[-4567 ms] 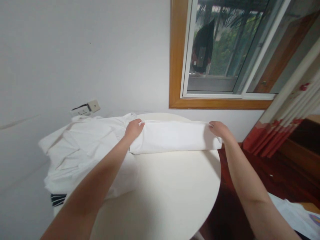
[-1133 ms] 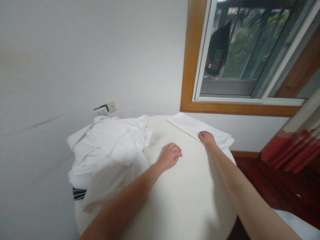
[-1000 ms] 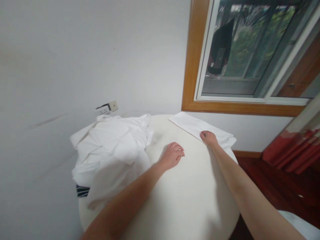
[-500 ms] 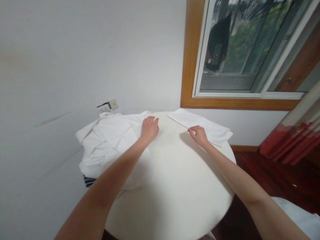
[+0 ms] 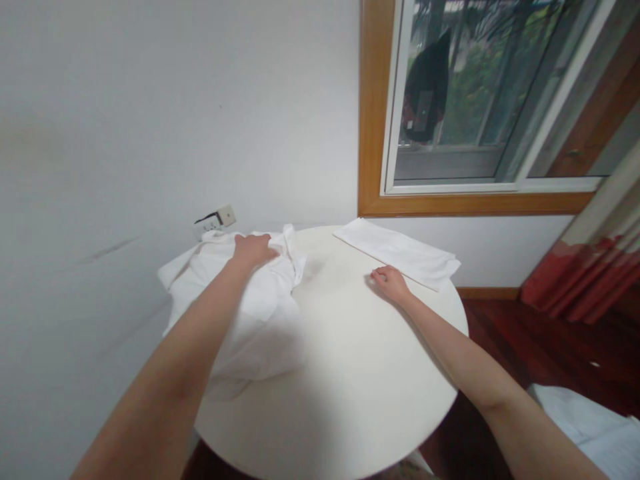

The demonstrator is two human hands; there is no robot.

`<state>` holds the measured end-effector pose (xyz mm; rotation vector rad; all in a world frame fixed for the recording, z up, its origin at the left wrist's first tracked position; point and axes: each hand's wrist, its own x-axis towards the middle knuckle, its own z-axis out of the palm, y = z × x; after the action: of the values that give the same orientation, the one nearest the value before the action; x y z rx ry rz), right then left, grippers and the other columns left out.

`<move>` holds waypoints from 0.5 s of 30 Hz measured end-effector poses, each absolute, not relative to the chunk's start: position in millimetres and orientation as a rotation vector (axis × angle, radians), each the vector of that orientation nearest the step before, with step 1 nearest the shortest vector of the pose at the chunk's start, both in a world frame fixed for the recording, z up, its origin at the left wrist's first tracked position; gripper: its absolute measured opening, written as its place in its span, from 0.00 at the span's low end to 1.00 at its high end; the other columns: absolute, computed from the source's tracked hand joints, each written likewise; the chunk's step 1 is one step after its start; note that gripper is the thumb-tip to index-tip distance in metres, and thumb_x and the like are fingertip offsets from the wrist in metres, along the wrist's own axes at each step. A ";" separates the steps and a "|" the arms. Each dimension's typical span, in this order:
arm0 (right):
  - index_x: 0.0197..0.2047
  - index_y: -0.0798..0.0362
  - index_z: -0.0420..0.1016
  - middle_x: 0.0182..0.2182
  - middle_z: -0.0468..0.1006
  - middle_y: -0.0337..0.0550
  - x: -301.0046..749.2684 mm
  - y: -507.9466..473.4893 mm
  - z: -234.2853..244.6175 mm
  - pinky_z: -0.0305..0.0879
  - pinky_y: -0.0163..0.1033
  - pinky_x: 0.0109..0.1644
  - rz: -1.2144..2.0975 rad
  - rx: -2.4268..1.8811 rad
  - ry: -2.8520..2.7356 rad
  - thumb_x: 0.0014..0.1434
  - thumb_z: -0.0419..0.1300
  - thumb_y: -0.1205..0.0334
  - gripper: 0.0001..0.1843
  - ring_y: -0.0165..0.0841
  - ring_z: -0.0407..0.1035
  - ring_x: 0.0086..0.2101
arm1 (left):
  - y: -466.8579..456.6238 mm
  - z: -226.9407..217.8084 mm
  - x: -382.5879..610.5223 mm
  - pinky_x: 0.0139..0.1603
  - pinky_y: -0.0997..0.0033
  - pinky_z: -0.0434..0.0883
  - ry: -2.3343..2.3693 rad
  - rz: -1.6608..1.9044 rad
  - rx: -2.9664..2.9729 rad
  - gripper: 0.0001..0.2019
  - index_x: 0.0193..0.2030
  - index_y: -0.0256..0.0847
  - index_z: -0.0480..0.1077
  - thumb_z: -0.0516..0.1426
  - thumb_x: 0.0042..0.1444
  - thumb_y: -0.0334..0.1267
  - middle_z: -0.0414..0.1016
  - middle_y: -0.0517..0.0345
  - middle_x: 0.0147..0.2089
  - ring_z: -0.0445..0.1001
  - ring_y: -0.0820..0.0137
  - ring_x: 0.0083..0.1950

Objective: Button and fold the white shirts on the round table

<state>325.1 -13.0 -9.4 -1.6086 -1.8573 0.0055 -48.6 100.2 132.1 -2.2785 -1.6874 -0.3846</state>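
A heap of crumpled white cloth (image 5: 265,313) covers the left side of the round white table (image 5: 350,387). My left hand (image 5: 253,251) is on top of this heap, its fingers curled into the fabric, and a fold stands up just right of the fingertips. A white cloth folded into a flat strip (image 5: 400,250) lies along the far right edge of the table. Just in front of that strip, my right hand (image 5: 391,283) rests low over the tabletop with its fingers curled together; nothing shows in them.
Behind the table is a white wall with a socket (image 5: 213,223) at the left. A wood-framed window (image 5: 373,133) is at the right, beside a red and cream curtain (image 5: 565,273). White fabric (image 5: 580,420) shows low at the right, above the dark wooden floor (image 5: 505,327).
My left hand has moved left from the heap's right edge onto its top, and the cloth there has bunched up. My right hand has come slightly nearer, away from the folded strip.
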 end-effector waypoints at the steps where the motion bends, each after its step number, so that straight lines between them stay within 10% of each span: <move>1: 0.36 0.52 0.80 0.37 0.81 0.42 325.4 -13.2 -9.5 0.60 0.37 0.49 0.014 -1.602 -1.852 0.65 0.45 0.54 0.23 0.36 0.71 0.42 | 96.9 131.9 -44.4 0.56 0.45 0.58 -1.695 -0.353 -2.308 0.13 0.32 0.36 0.71 0.58 0.52 0.45 0.75 0.51 0.34 0.70 0.53 0.51; 15: 0.52 0.51 0.75 0.50 0.77 0.47 327.5 -5.1 -18.3 0.62 0.44 0.56 0.290 -1.326 -1.757 0.59 0.54 0.58 0.19 0.37 0.70 0.50 | -11.6 133.0 20.0 0.59 0.68 0.64 -1.009 -0.427 -3.545 0.23 0.54 0.42 0.68 0.54 0.51 0.44 0.71 0.54 0.56 0.68 0.64 0.57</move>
<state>327.5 -5.1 -18.3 -1.3255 -1.7573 0.2901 20.0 -11.6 133.0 -3.5448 -1.0092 -0.4274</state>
